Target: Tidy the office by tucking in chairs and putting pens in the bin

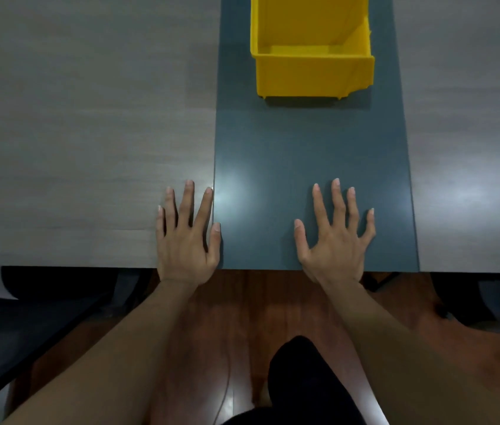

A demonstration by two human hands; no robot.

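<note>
Yellow bin [314,72] sits unlabelled on the table [313,148]; left hand [186,240] and right hand [334,237] lie flat, grip released.

yellow bin [313,72], dark teal panel [310,154], grey woodgrain table [89,118]

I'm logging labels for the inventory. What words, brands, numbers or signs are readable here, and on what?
None: no readable text shows anywhere.
Yellow bin: plain walls, no label on the sides in view.
Table: bare grey and dark panels, nothing printed.
</note>
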